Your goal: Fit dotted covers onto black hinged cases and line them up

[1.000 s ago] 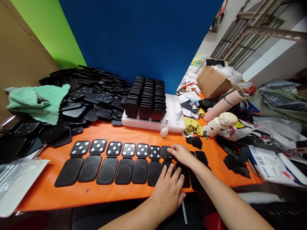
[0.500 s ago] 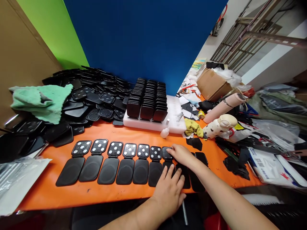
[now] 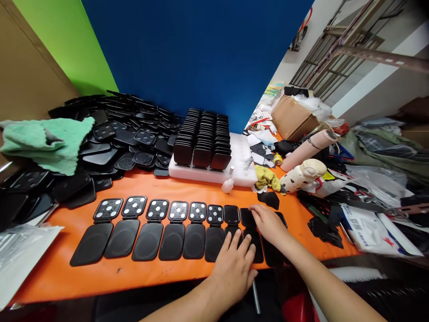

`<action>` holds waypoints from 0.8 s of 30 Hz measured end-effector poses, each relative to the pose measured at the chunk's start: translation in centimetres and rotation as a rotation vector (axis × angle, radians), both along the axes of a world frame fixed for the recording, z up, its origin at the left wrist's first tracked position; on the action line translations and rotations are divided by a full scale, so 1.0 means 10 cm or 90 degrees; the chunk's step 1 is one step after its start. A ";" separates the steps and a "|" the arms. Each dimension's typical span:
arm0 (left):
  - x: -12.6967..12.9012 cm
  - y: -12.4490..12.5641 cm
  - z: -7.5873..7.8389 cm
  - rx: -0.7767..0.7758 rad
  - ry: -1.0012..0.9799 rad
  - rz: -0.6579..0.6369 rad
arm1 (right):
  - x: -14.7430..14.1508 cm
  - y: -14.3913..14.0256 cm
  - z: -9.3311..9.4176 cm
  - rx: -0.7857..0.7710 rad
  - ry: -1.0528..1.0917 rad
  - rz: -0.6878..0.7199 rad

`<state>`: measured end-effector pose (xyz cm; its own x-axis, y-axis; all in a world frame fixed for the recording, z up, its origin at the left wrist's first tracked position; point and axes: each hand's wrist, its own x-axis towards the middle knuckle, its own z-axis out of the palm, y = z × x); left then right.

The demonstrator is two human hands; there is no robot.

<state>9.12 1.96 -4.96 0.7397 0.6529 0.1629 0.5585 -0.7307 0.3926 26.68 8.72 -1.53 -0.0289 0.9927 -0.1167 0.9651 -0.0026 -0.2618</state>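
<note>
A row of black hinged panels lies unfolded along the front of the orange table, small plates above larger pads. On the leftmost plates, such as this dotted plate [image 3: 108, 209], sit several white discs; the seventh plate [image 3: 231, 215] shows a plain dark face. My left hand [image 3: 234, 261] lies flat with fingers spread over the seventh large pad and the edge of its neighbour. At the upper right of the eighth small plate [image 3: 247, 218], my right hand [image 3: 270, 226] has its fingertips bent together; whatever they hold is hidden.
Behind the row, a white foam block [image 3: 244, 172] carries upright black plates [image 3: 203, 138]. A small translucent bottle [image 3: 228, 184] stands before it. Loose black parts [image 3: 134, 129] pile up at left beside a green cloth [image 3: 63, 143]. Right are a yellow cloth [image 3: 266, 178] and two bottles.
My right hand has moved right, from the seventh small plate to the eighth, uncovering the seventh. My left hand stays spread in nearly the same place. The view has shifted slightly.
</note>
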 end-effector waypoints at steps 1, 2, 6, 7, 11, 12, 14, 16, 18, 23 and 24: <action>0.00 0.00 0.00 -0.001 -0.002 0.000 | 0.09 -0.03 0.00 0.011 0.003 -0.009; 0.00 0.01 0.00 -0.002 -0.003 0.000 | 0.19 -0.04 -0.01 0.022 0.005 -0.022; 0.00 0.02 0.00 -0.006 -0.001 0.002 | 0.46 -0.01 0.01 0.061 0.004 -0.077; 0.00 0.02 0.00 -0.005 -0.001 0.002 | 0.47 0.00 0.02 0.065 0.008 -0.075; 0.01 0.01 -0.03 0.002 -0.001 0.002 | 0.22 0.00 0.01 0.053 0.040 0.035; 0.01 0.01 -0.03 0.002 0.000 0.004 | 0.11 -0.01 0.00 0.048 0.047 0.071; 0.02 0.01 -0.02 0.003 0.002 0.010 | -0.08 -0.05 -0.06 0.036 0.045 0.139; 0.02 0.01 -0.01 0.004 0.004 0.012 | -0.20 -0.07 -0.10 0.014 0.022 0.202; 0.03 0.01 0.01 0.003 0.009 0.012 | -0.26 -0.08 -0.13 -0.008 -0.001 0.245; 0.03 0.02 0.03 0.005 0.022 0.009 | -0.27 -0.08 -0.07 -0.025 -0.006 0.256; 0.03 0.02 0.03 0.008 0.021 0.007 | -0.28 -0.10 -0.06 -0.029 -0.004 0.251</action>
<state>9.46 2.20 -4.62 0.7381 0.6586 0.1468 0.5785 -0.7296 0.3648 23.83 7.75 -2.12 -0.4059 0.8995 -0.1619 0.8960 0.3567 -0.2646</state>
